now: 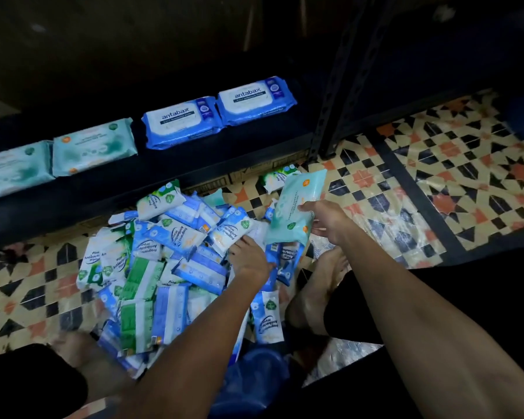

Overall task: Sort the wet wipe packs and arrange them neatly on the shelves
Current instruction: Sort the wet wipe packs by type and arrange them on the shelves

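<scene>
Wipe packs (176,261) lie heaped on the floor (454,164); four sit on the shelf (152,176). Our right hand (327,220) grips a teal pack (295,207) by its edge; our left hand (248,258) reaches in, grip unclear. They look soft, light, slippery.

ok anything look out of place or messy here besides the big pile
One small white and green pack lies apart from the pile, on the floor tiles by the foot of the shelf. The four packs on the shelf sit flat in a row, sorted by colour. The right hand holds a teal pack.
</scene>
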